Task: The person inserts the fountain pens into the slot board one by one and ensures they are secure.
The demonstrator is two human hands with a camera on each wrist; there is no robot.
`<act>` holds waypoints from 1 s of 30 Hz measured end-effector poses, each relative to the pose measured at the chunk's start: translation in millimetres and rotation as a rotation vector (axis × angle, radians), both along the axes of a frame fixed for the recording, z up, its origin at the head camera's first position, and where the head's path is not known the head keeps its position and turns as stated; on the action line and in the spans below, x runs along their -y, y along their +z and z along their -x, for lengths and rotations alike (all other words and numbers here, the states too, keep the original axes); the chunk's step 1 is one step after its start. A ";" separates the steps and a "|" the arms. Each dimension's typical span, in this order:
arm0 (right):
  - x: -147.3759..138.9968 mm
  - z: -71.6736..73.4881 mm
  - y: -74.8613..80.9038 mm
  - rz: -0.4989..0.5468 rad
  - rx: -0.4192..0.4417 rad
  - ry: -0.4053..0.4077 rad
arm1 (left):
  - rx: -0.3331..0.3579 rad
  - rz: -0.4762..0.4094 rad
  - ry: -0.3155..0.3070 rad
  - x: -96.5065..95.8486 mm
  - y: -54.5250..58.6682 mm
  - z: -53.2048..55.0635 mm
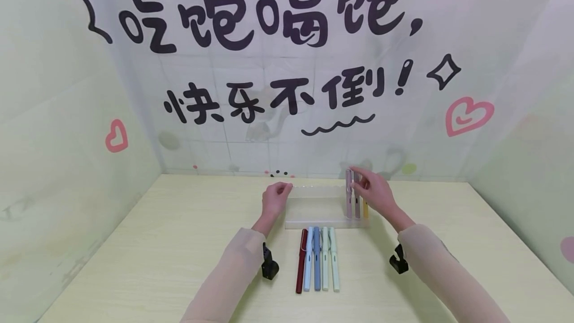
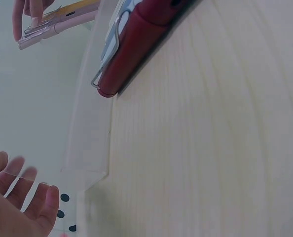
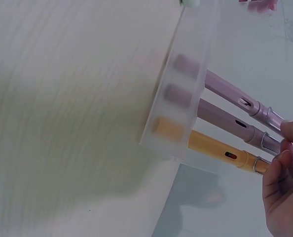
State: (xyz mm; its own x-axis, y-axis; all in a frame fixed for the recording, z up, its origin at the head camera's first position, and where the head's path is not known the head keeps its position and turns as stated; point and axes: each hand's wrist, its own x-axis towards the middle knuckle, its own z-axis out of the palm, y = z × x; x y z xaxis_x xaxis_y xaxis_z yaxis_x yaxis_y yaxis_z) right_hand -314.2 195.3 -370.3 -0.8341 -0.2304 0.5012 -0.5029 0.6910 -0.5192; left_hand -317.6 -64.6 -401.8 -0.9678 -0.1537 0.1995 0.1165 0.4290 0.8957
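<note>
A clear, frosted pen stand [image 1: 314,224] stands upright on the table. My left hand [image 1: 274,201] pinches the upper left corner of its transparent back panel, with fingers visible through the plastic in the left wrist view. At the stand's right end, my right hand [image 1: 376,191] holds the cap end of a light purple pen [image 3: 230,91] between thumb and fingers. That pen stands with its lower end behind the stand's front lip. Beside it are a mauve pen [image 3: 223,118] and a yellow pen [image 3: 213,145], also upright in the stand, close to my curled fingers.
In front of the stand lie a dark red pen [image 1: 301,263], a light blue pen [image 1: 308,263], a blue pen [image 1: 317,263] and two pale green pens [image 1: 325,263], side by side. A printed backdrop [image 1: 269,158] rises behind the table [image 1: 179,243].
</note>
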 end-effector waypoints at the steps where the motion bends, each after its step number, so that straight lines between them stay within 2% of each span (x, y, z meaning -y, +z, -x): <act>1: -0.4 -0.8 -1.2 0.001 -0.013 0.003 | 0.003 -0.003 0.000 -0.1 0.1 -0.2; 8: -0.7 -10.2 -13.1 0.028 -0.066 0.030 | 0.007 -0.008 -0.001 -0.1 0.1 -0.5; 17: 2.8 -25.1 -25.8 0.031 0.018 0.043 | 0.011 -0.017 -0.003 0.1 -0.5 -0.5; 25: 5.7 -35.8 -34.9 0.028 0.001 0.086 | 0.006 -0.012 -0.002 -0.3 0.6 -1.4; 30: 6.8 -40.7 -37.7 0.025 0.027 0.104 | 0.001 -0.008 -0.002 -0.4 0.7 -1.9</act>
